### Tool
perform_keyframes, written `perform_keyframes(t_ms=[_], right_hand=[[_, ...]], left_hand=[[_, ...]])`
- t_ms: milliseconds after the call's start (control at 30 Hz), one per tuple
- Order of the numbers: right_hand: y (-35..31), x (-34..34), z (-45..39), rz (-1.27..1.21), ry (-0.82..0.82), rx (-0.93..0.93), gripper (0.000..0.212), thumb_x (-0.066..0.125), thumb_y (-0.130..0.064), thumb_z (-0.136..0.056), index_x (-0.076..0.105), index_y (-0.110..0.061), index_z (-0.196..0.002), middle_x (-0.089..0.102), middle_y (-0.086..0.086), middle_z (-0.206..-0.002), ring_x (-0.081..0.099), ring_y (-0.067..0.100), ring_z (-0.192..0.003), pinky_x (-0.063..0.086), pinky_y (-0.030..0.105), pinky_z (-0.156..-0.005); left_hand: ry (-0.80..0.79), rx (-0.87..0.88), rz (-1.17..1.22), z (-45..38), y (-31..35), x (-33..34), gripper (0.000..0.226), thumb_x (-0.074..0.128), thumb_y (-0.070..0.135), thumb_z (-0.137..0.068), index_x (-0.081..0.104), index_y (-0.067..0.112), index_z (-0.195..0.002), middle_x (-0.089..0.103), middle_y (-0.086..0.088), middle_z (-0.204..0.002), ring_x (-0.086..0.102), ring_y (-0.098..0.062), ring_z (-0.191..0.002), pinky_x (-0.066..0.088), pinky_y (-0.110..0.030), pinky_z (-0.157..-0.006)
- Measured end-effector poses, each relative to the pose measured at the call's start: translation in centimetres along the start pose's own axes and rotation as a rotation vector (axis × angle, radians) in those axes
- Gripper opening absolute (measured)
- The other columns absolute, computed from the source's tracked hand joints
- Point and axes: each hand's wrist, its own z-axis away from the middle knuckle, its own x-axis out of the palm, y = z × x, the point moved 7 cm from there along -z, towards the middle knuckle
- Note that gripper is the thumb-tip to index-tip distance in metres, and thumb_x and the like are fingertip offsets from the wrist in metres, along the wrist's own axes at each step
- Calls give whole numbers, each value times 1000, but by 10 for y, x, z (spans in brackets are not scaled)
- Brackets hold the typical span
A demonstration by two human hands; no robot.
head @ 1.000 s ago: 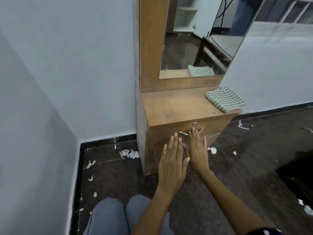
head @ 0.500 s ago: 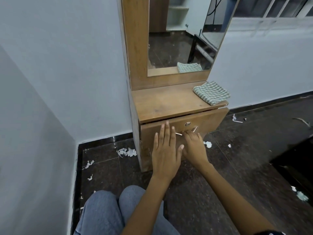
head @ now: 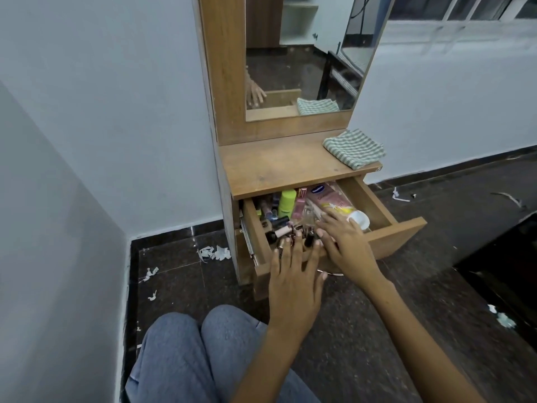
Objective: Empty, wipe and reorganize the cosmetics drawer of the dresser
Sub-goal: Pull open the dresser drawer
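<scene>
The dresser's wooden drawer [head: 374, 199] stands pulled out, full of cosmetics. Inside lie a pink lotion tube [head: 331, 202] with a white cap, a lime-green bottle [head: 287, 202], and several small dark bottles and lipsticks [head: 279, 225]. My left hand [head: 295, 280] hovers over the drawer's front edge with fingers spread straight. My right hand [head: 345, 242] reaches into the drawer, fingers extended over the small items beside the tube. Neither hand holds anything. A folded green-striped cloth [head: 354, 148] lies on the dresser top [head: 279, 167] at the right.
A mirror [head: 305, 59] rises behind the dresser top. White walls close in on the left. The dark tiled floor [head: 186, 274] carries scattered white paper scraps. My knees in blue jeans [head: 189, 350] are in front of the dresser.
The drawer has gone from shut to pulled far out, showing the cosmetics. Both hands moved from the drawer front to above and inside the drawer.
</scene>
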Motion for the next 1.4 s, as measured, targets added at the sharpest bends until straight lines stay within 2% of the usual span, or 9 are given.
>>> perform_keyframes(t_ms=[67, 267, 467, 633, 700, 833, 1033, 1233, 1400], right_hand=[[0, 0, 9, 52, 5, -8, 42, 32, -31, -98, 69, -14, -109, 68, 4, -118, 50, 20, -126, 19, 22, -106], [4, -5, 35, 46, -55, 53, 48, 28, -35, -97, 71, -17, -106, 71, 0, -111, 54, 16, -123, 20, 19, -105], [8, -10, 60, 41, -76, 82, 51, 26, -39, -95, 70, -16, -107, 69, 3, -116, 51, 17, -128, 38, 37, -102], [9, -8, 72, 68, -122, 106, 55, 22, -40, -95, 69, -16, -109, 68, 2, -120, 47, 14, -131, 34, 36, -104], [10, -7, 72, 91, -137, 119, 56, 21, -41, -94, 70, -16, -107, 69, 2, -118, 48, 13, -130, 33, 34, -104], [11, -5, 70, 52, -121, 144, 57, 22, -41, -95, 70, -15, -107, 69, 4, -117, 47, 17, -131, 36, 40, -107], [6, -9, 72, 60, -88, 147, 58, 20, -40, -94, 71, -14, -104, 69, 7, -117, 48, 18, -131, 31, 36, -107], [5, -10, 74, 89, -14, 126, 47, 27, -34, -95, 72, -18, -97, 74, 1, -101, 60, 16, -116, 28, 29, -101], [10, -8, 71, 15, -81, 132, 50, 24, -42, -95, 65, -19, -78, 70, -4, -78, 64, 15, -81, 33, 27, -80]], left_hand=[[-8, 6, 14, 9, 4, 0, 53, 28, 43, -97, 32, 26, -147, 29, -10, -154, 29, -29, -141, 22, -46, -112], [-47, -1, 55, 28, 19, -4, 52, 27, 44, -97, 38, 25, -144, 39, -8, -148, 39, -28, -134, 35, -46, -106], [-48, 32, 90, 45, 31, -9, 50, 27, 44, -98, 45, 23, -140, 49, -8, -141, 45, -26, -129, 34, -43, -106], [-57, 40, 126, 56, 39, -8, 52, 22, 45, -99, 42, 24, -143, 44, -7, -145, 39, -24, -134, 27, -43, -112], [-52, 41, 131, 55, 38, -9, 51, 24, 45, -100, 43, 23, -142, 46, -7, -144, 41, -24, -133, 28, -43, -112], [-46, 35, 148, 51, 37, -12, 49, 27, 44, -99, 48, 23, -138, 52, -6, -138, 46, -23, -129, 30, -41, -110], [-39, 22, 143, 51, 37, -16, 47, 30, 44, -99, 53, 24, -134, 58, -5, -132, 51, -23, -124, 34, -39, -107], [-70, 9, 181, 49, 37, -18, 48, 29, 45, -98, 52, 23, -135, 58, -5, -131, 52, -22, -122, 40, -40, -104], [-169, -4, 328, 36, 33, -29, 47, 32, 41, -100, 49, 20, -138, 52, -4, -139, 46, -19, -128, 36, -34, -105]])
